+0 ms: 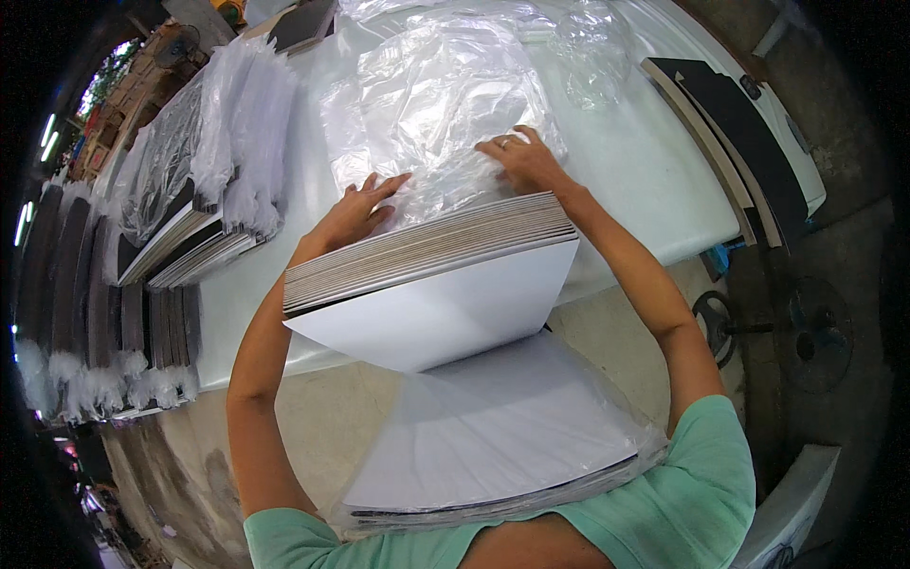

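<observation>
Transparent plastic bags [445, 104] lie in a crinkled, shiny pile on the table. My left hand [355, 213] rests at the pile's near left edge, its fingers spread. On the right side, my right hand [526, 161] touches the plastic with bent fingers held apart. Between my forearms stands a thick stack of boards [431, 251], grey-white edges up and a white face toward me. Nearer my body, plastic-wrapped white sheets [493, 446] lean against my green shirt, their lower edges layered.
Bagged dark boards [199, 190] are piled at the left of the pale table [635, 180], with more bagged boards [95, 294] lined up beside them. Dark panels [725, 123] lie over the table's right edge. A fan [817, 332] and a black handwheel [716, 327] stand right.
</observation>
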`<move>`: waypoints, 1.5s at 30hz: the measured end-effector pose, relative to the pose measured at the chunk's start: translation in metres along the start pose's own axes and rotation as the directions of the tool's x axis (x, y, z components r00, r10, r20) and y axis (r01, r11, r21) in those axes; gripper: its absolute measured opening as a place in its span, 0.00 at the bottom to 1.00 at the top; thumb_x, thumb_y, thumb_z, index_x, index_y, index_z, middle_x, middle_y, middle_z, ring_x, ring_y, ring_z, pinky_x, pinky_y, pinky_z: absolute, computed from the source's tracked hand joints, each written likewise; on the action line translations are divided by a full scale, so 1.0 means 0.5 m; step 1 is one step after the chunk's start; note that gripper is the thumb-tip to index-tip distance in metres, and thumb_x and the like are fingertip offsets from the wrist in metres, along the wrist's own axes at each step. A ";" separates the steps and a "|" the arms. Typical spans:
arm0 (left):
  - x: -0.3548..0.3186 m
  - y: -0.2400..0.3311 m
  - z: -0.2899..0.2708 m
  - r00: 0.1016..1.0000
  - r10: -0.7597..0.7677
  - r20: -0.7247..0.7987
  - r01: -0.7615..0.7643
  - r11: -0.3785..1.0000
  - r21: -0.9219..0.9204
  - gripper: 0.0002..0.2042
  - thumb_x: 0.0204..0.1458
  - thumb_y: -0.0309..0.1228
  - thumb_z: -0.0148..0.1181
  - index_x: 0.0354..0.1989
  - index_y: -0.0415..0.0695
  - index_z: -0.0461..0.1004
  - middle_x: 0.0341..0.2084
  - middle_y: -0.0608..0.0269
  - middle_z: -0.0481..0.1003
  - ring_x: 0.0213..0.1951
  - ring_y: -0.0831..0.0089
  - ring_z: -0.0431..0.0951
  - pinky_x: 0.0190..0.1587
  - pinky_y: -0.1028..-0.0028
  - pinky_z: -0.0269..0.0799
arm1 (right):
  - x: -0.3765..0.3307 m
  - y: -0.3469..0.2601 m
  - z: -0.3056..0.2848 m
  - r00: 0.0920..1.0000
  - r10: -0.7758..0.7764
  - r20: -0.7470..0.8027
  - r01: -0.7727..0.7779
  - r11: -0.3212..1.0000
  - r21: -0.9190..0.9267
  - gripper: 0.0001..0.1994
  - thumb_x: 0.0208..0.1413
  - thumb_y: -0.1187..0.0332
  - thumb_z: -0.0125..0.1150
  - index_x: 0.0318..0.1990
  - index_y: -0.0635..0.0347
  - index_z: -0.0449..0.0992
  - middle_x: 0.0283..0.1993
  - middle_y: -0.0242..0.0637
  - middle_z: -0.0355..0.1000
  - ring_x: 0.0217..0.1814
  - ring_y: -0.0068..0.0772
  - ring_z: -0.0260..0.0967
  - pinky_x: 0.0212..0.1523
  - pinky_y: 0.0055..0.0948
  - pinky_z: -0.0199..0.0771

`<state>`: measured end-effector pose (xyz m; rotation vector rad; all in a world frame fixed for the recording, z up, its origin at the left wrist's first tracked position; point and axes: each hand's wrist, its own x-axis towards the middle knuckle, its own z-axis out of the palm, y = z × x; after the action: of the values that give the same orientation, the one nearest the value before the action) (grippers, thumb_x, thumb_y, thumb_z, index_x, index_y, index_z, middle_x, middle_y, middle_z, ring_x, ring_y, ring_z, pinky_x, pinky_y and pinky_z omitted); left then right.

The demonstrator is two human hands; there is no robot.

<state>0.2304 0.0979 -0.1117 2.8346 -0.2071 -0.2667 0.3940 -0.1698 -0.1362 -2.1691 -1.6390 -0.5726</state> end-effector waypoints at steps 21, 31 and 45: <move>0.130 0.155 -0.196 0.928 0.050 -0.370 -0.097 0.989 -0.108 0.37 0.44 0.42 0.62 0.60 0.39 0.53 0.48 0.42 0.68 0.50 0.50 0.69 0.54 0.65 0.63 | 0.200 -0.040 -0.142 0.920 0.374 0.119 -0.374 0.744 0.554 0.18 0.48 0.82 0.51 0.46 0.68 0.56 0.27 0.45 0.71 0.31 0.37 0.71 0.32 0.31 0.70; 0.139 0.184 -0.234 0.996 0.005 -0.089 -0.035 0.944 -0.329 0.23 0.54 0.36 0.50 0.54 0.32 0.62 0.44 0.46 0.71 0.46 0.64 0.71 0.50 0.73 0.64 | 0.213 -0.037 -0.215 0.948 0.317 0.007 -0.271 0.798 0.539 0.20 0.48 0.77 0.57 0.48 0.65 0.59 0.27 0.41 0.70 0.34 0.33 0.70 0.37 0.29 0.69; 0.061 0.222 -0.274 0.940 -0.002 -0.341 -0.320 0.340 -0.884 0.31 0.46 0.19 0.55 0.61 0.36 0.50 0.53 0.54 0.65 0.44 0.74 0.73 0.45 0.79 0.70 | 0.178 -0.097 -0.280 0.916 -0.089 -0.392 0.148 0.981 0.122 0.14 0.38 0.69 0.66 0.35 0.55 0.71 0.47 0.33 0.65 0.53 0.35 0.59 0.54 0.38 0.58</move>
<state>0.2752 0.0242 0.0452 1.6034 -0.1838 0.0863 0.3550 -0.1560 0.0318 -1.7240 -1.5457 -0.8247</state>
